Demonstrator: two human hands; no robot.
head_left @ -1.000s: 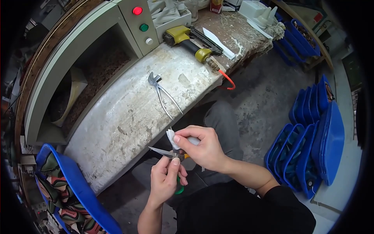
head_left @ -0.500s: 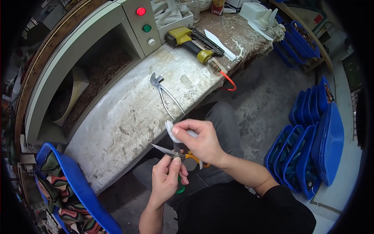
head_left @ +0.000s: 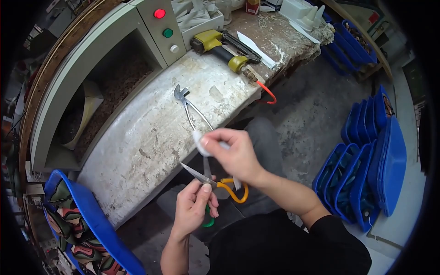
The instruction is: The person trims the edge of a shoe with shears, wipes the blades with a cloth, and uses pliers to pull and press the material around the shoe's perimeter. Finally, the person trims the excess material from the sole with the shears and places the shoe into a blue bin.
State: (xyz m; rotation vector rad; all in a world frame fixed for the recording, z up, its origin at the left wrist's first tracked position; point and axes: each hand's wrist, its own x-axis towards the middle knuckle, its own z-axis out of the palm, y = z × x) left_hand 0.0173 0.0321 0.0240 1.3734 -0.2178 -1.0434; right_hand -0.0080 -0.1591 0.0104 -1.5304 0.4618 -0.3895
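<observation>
My left hand (head_left: 192, 208) grips a pair of scissors (head_left: 215, 183) with one orange and one green handle; the blades are spread open and point left and up. My right hand (head_left: 231, 156) is just above the scissors, pinching a small white piece (head_left: 199, 139) between thumb and fingers. Both hands hover over my lap at the front edge of the worn grey workbench (head_left: 151, 133).
Metal pincers (head_left: 188, 107) lie on the bench beyond my hands. A yellow nail gun (head_left: 220, 46) with an orange hose lies further back, beside a control box (head_left: 160, 27) with red and green buttons. Stacked blue bins (head_left: 371, 151) stand right; a blue bin of patterned pieces (head_left: 78, 224) sits at lower left.
My right hand has lifted the white piece up and away from the scissors, uncovering the orange handle loop. The left hand has stayed almost still.
</observation>
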